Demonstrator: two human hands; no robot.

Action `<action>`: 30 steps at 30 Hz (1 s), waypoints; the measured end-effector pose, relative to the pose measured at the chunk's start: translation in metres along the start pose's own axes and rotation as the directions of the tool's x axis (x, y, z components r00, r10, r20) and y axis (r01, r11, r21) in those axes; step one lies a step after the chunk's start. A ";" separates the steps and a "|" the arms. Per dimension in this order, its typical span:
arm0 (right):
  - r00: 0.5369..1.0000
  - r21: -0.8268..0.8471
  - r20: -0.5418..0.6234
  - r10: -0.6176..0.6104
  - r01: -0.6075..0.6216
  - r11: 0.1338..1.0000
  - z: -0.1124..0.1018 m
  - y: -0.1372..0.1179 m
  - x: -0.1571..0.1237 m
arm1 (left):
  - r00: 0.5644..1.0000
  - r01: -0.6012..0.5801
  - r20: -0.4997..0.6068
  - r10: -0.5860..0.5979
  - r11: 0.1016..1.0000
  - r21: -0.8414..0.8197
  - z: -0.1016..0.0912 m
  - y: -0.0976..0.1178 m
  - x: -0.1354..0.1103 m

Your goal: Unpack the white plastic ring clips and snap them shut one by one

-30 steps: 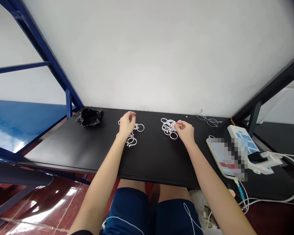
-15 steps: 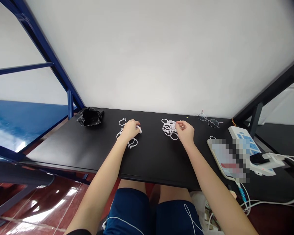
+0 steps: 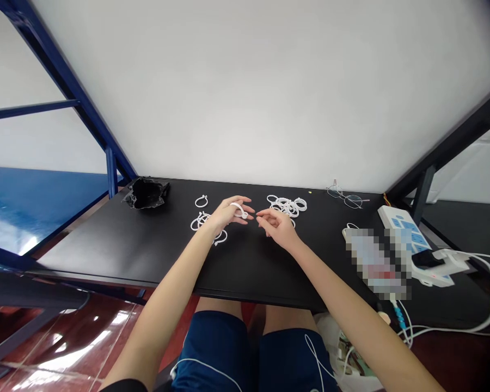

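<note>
My left hand [image 3: 225, 215] is raised over the middle of the black table with a white snap ring [image 3: 236, 205] looped over its fingers. The ring has small knobs at its ends. Close to those fingertips, my right hand [image 3: 281, 230] has thumb and fingers pinched together; whether anything is between them is too small to tell. A pile of white rings [image 3: 286, 205] lies just beyond the right hand. Several more rings [image 3: 199, 220] lie loosely beside and under my left wrist, partly hidden. One single ring [image 3: 201, 202] sits apart, farther back.
A crumpled black bag [image 3: 146, 194] stands open at the back left. On the right are eyeglasses [image 3: 352, 201], a phone [image 3: 371, 264] with its screen blurred, and a white power strip [image 3: 404, 226] with cables. A white wall [image 3: 245, 98] rises behind the table [image 3: 147, 250].
My left hand has moved right and lifted from the left rings, with a ring over its fingers. The right hand has left the right pile and come left, close to my left fingertips.
</note>
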State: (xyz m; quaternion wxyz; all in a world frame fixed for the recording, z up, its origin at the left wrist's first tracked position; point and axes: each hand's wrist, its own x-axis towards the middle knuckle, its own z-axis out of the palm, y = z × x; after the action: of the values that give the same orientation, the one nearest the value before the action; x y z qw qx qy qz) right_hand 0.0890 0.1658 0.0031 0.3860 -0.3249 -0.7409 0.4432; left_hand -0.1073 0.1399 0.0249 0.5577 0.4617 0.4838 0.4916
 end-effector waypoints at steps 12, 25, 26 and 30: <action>0.875 0.322 0.413 0.254 -0.401 0.858 -0.001 -0.019 -0.002 | 0.998 -0.056 -0.038 0.060 0.995 0.088 0.032 -0.012 -0.003; 0.897 0.490 0.334 0.289 -0.427 0.760 -0.002 -0.012 0.004 | 0.941 -0.301 -0.015 0.338 0.856 0.421 0.023 -0.022 -0.001; 0.909 0.494 0.305 0.285 -0.407 0.768 -0.003 -0.011 0.004 | 0.945 -0.301 0.013 0.327 0.853 0.426 0.023 -0.020 -0.002; 0.929 0.481 0.266 0.257 -0.359 0.800 -0.006 -0.009 0.005 | 0.953 -0.302 0.098 0.286 0.874 0.381 0.024 -0.012 -0.008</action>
State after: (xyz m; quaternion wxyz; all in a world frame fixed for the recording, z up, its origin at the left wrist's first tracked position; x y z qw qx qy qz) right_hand 0.0901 0.1684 0.0146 0.3106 -0.2811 -0.5625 0.7129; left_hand -0.0824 0.1296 0.0168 0.3822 0.6413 0.4855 0.4550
